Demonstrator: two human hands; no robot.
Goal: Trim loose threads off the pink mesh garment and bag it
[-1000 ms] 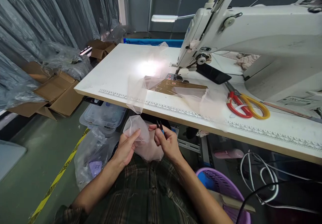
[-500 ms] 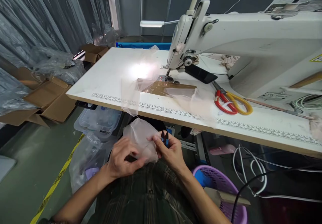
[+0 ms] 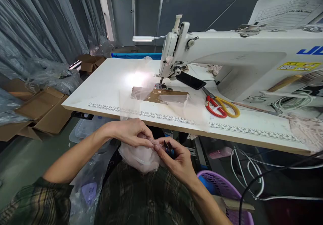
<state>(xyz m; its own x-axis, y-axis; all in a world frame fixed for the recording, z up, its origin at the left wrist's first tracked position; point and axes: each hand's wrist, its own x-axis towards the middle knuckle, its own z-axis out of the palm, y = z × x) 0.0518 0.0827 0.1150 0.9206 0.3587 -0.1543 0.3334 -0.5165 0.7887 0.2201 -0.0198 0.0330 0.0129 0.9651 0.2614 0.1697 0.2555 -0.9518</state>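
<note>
Sheer pale pink fabric (image 3: 140, 157) bunches up in front of my body, below the table edge, and part of it reaches up onto the table. My left hand (image 3: 135, 132) pinches a gathered fold of it from the left. Opposite, the thumb and fingers of my right hand (image 3: 176, 157) are closed on the same fold. Small thread snips (image 3: 169, 149) with dark blades and blue on them are tucked inside my right hand, blades upward. Both hands almost meet at the fold.
A white sewing machine (image 3: 227, 46) stands on the white table (image 3: 101, 83), with sheer fabric near its needle. Scissors (image 3: 222, 105) with red and yellow handles and a black phone (image 3: 190, 80) lie by it. A purple basket (image 3: 219, 184) is below right, cardboard boxes (image 3: 47, 110) at left.
My left hand has moved up and right over the fabric, toward my right hand, and now pinches a fold. The view has shifted, showing more of the machine.
</note>
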